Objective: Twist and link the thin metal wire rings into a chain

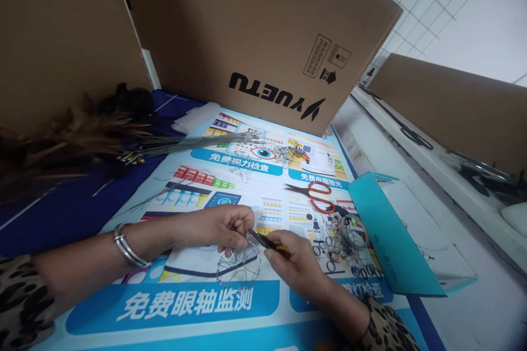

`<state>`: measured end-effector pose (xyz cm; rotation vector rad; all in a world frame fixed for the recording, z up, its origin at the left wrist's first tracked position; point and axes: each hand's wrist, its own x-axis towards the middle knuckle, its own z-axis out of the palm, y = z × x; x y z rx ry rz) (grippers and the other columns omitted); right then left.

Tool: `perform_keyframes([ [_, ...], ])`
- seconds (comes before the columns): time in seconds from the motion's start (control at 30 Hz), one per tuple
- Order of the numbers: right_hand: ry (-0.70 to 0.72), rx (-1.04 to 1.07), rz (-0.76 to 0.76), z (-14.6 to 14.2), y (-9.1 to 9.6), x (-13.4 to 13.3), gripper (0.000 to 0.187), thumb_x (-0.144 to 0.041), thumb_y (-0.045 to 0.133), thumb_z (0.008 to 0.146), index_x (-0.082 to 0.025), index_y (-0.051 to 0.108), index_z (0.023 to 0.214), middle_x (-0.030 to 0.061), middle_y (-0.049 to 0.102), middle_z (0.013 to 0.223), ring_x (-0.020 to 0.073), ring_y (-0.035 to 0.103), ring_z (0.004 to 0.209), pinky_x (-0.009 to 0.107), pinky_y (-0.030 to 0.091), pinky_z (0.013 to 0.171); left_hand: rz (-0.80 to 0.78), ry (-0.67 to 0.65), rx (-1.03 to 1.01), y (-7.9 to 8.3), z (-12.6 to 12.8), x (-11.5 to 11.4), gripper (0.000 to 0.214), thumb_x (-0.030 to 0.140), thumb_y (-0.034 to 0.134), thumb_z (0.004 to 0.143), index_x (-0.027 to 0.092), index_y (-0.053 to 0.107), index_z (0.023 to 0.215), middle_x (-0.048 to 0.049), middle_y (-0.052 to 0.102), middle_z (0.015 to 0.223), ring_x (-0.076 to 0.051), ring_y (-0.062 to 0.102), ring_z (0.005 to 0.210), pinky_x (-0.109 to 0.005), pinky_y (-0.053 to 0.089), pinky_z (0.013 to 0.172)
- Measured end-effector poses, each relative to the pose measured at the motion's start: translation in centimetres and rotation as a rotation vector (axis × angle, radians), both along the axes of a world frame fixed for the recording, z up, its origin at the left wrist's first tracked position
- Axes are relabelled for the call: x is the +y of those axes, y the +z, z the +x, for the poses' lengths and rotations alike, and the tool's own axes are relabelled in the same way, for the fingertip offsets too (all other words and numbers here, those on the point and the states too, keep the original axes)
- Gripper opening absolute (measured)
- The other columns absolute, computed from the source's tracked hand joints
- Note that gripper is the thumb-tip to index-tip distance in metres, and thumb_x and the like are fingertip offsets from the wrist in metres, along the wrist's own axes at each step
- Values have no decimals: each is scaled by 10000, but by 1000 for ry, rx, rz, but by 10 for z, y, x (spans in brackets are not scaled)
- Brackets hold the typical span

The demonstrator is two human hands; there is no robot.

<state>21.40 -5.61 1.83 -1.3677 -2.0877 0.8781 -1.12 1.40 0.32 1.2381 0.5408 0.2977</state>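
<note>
My left hand (pixel 222 226), with a silver bangle on the wrist, is closed in a pinch on a small thin wire frame (pixel 240 264) that hangs below the fingers over a printed poster (pixel 197 307). Just right of it, my right hand (pixel 298 266) grips small pliers (pixel 263 239) with a yellow-black handle. The plier tips point left and meet the wire at my left fingertips.
Red-handled scissors (pixel 317 197), a tape roll (pixel 354 230) and several small rings (pixel 341 258) lie right of the hands. A bundle of long wires (pixel 197 142) and a feather duster (pixel 69 137) lie at left. Cardboard boxes (pixel 255 38) stand behind; a teal folder (pixel 387 236) lies at right.
</note>
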Motion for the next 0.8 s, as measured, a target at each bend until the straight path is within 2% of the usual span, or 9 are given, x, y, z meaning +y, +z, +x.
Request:
perform_keyframes([
  [0.43, -18, 49, -34, 0, 2, -2, 155, -186, 565, 797, -166, 632, 935, 34, 653, 857, 157, 601, 768, 229, 438, 671, -10, -16, -7, -3, -2, -1, 251, 276, 709, 735, 179, 511, 855, 46, 566, 656, -84, 503, 505, -200, 396, 493],
  [0.67, -16, 58, -23, 0, 4, -1, 149, -171, 552, 799, -157, 635, 922, 37, 652, 851, 155, 600, 768, 229, 440, 683, 59, -63, 109, 2, -1, -1, 151, 270, 651, 759, 156, 636, 856, 25, 570, 653, -79, 489, 510, -197, 386, 513],
  [0.8, -43, 72, -7, 0, 3, -2, 140, -178, 560, 793, -160, 631, 911, 32, 653, 840, 149, 600, 751, 222, 443, 668, 105, -40, 155, 7, 0, -3, 180, 282, 619, 766, 150, 674, 875, 19, 559, 635, -74, 454, 494, -190, 347, 491],
])
